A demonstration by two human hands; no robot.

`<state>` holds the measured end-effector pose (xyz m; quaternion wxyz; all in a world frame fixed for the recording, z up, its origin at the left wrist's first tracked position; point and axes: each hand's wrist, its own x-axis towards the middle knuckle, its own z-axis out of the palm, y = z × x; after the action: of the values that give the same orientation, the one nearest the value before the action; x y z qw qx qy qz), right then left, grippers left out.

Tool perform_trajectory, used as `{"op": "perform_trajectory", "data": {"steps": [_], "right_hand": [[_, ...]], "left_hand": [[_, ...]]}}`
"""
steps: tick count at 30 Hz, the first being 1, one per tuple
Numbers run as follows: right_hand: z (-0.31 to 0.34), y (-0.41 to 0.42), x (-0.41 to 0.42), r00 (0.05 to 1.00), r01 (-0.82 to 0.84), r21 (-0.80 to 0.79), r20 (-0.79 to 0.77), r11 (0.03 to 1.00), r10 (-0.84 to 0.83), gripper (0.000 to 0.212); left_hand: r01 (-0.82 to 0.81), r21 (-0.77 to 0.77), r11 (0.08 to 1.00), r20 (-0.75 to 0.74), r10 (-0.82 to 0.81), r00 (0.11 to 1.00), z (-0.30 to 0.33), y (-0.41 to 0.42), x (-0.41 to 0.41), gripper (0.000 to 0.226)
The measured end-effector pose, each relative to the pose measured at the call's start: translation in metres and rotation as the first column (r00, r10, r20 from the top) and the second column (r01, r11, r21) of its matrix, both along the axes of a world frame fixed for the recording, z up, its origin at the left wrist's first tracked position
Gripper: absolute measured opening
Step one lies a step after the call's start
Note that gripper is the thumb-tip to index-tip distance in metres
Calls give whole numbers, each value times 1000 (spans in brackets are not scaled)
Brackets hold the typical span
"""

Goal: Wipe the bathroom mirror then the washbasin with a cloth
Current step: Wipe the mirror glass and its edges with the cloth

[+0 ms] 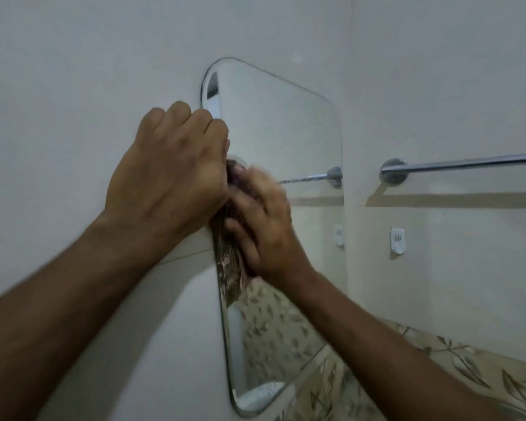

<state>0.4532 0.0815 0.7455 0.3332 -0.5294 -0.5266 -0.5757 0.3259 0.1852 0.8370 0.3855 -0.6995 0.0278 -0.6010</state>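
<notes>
The frameless mirror (pixel 286 123) hangs on the white wall and is seen at a steep angle. My left hand (pixel 170 171) is at its left edge with the fingers curled over the rim; the fingertips are hidden. My right hand (pixel 261 220), blurred by motion, holds a dark cloth (pixel 234 259) against the glass just right of the left hand. Part of the cloth hangs down along the mirror's left edge. The washbasin is out of view.
A chrome towel rail (pixel 462 164) runs along the right-hand wall, and its reflection shows in the mirror. A small white wall hook (pixel 397 240) sits below it. Leaf-patterned tiles (pixel 468 363) cover the lower right wall.
</notes>
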Motion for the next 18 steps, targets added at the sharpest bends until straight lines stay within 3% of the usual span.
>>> {"op": "perform_trajectory", "data": {"steps": [3, 6, 10, 15, 18], "right_hand": [[46, 6, 3, 991, 16, 118, -135, 993, 1, 42], [45, 11, 0, 987, 26, 160, -163, 987, 0, 42], [-45, 9, -17, 991, -1, 84, -132, 996, 12, 43], [-202, -4, -24, 979, 10, -147, -200, 989, -39, 46], [-208, -6, -24, 982, 34, -166, -180, 986, -64, 46]], "left_hand": [[18, -11, 1000, -24, -18, 1000, 0, -3, -4, 23], [19, -78, 997, -51, -23, 998, -1, -2, -5, 26], [4, -99, 995, -52, -9, 999, 0, -1, -2, 29], [-15, -147, 989, -85, 3, 996, 4, 1, 0, 29], [-8, -165, 986, -78, -5, 997, 6, 1, 4, 29]]}}
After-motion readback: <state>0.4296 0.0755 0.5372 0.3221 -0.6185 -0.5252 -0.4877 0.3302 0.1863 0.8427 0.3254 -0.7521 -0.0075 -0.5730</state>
